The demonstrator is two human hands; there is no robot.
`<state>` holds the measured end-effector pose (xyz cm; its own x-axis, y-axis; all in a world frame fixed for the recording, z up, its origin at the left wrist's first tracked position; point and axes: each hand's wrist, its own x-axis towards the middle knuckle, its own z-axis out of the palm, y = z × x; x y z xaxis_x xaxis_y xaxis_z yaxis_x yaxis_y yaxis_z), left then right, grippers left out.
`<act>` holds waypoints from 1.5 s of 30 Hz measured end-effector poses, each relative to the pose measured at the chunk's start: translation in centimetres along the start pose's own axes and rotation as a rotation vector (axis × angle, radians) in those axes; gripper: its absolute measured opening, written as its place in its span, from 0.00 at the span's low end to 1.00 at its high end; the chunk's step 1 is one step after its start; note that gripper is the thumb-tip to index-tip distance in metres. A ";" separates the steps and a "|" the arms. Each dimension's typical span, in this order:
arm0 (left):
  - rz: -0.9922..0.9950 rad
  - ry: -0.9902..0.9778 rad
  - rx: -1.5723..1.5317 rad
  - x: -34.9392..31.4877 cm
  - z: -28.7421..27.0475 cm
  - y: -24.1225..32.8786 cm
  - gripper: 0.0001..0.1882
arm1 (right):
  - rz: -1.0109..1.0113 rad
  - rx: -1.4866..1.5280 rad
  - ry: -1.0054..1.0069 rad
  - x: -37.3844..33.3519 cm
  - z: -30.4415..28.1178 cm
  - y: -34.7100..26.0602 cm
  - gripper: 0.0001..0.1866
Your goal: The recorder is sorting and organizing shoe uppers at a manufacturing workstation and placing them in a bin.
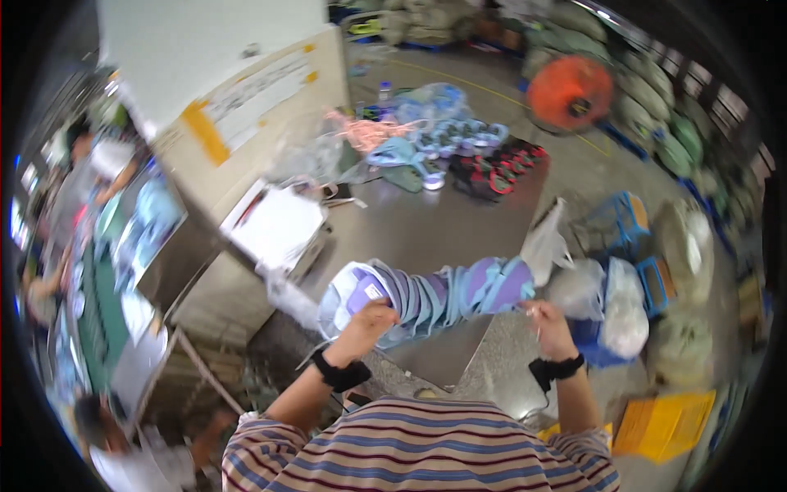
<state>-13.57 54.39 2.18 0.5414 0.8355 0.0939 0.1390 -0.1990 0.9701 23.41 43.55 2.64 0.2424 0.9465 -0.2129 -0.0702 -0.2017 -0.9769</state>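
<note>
A long row of nested light blue and purple fabric pieces (447, 299) lies across the near part of the metal table (385, 221). Their exact kind cannot be made out. At the row's left end is a wider opening with a small white label inside. My left hand (366, 328) is closed on the near edge of this end, fingers bent over the fabric. By the right end, my right hand (552, 330) has its fingertips pinched together; what sits between them is too small and blurred to name. Both wrists wear black bands.
White sheets (279, 225) lie on the table's left. Blue, pink and red-black pieces (500, 170) are heaped at the far end. An orange fan (571, 94), blue stools (630, 221) and plastic bags (627, 316) stand to the right. A person (135, 447) is at lower left.
</note>
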 end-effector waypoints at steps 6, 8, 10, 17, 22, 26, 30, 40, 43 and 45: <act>0.033 -0.024 0.386 -8.0 8.8 -2.6 0.11 | 0.007 -0.104 -0.379 -3.2 -3.0 7.0 0.03; -0.142 -0.001 0.187 -10.5 11.4 -2.7 0.12 | 0.023 -0.118 -0.441 -3.8 -4.2 7.1 0.03; -0.295 0.016 -0.020 -12.8 13.6 -2.8 0.13 | 0.019 -0.092 -0.389 -3.8 -4.7 6.5 0.03; -0.091 0.499 -0.412 -21.5 18.5 3.8 0.12 | -0.179 0.230 -0.684 -2.7 0.6 -0.2 0.04; 0.196 1.065 -0.407 -38.3 26.3 12.1 0.14 | -0.360 0.405 -1.419 -10.9 10.3 -4.4 0.09; 0.068 1.695 -0.153 -48.9 37.3 14.6 0.16 | -0.118 0.437 -1.975 -21.9 14.2 -3.6 0.06; -0.165 2.205 -0.217 -51.9 50.1 13.9 0.15 | 0.078 0.358 -2.570 -33.5 16.6 0.8 0.08; 0.087 2.773 -0.647 -46.0 63.5 14.3 0.10 | 0.883 0.340 -3.095 -46.4 13.6 5.5 0.10; 0.229 2.887 -0.619 -46.4 62.5 14.0 0.10 | 0.967 0.113 -3.116 -48.9 14.0 7.9 0.09; 0.319 2.942 -0.607 -46.4 62.5 13.9 0.10 | 0.978 0.082 -3.178 -50.0 14.5 9.0 0.08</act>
<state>15.10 -19.18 -2.69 -0.6788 -0.6051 -0.4160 0.0562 -0.6077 0.7922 -3.32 -1.94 4.70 -0.0754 -0.9495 0.3046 0.4869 -0.3016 -0.8198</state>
